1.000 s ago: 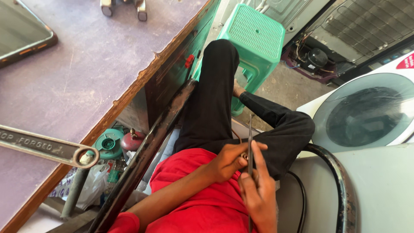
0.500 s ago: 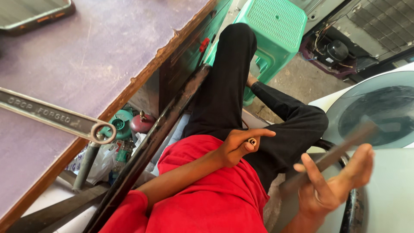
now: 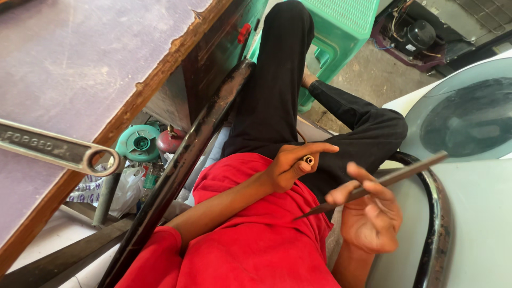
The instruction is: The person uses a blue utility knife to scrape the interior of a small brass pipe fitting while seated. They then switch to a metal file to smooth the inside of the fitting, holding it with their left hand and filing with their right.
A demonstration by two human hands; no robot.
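Small tube [image 3: 308, 159], pale at its open end, sits in the left hand [image 3: 288, 169] above the lap, over the red shirt and black trousers. The grip there is pressed together, thumb and forefinger pinching the tube with its end facing up.

The right hand [image 3: 373, 221] pinches a slim metal tool [image 3: 394, 175] between thumb and fingers, the other fingers loosely curled. The tool's point lies near the tube but clearly apart from it.

Judgement: the work stands at the approach, tool not yet engaged. Meeting the tube's end would call for a steady left hand and a short, aimed swing of the point.

Also noted: a wrench [image 3: 53, 149] overhanging the purple tabletop [image 3: 80, 69], and a green stool [image 3: 341, 26] beyond the knees.
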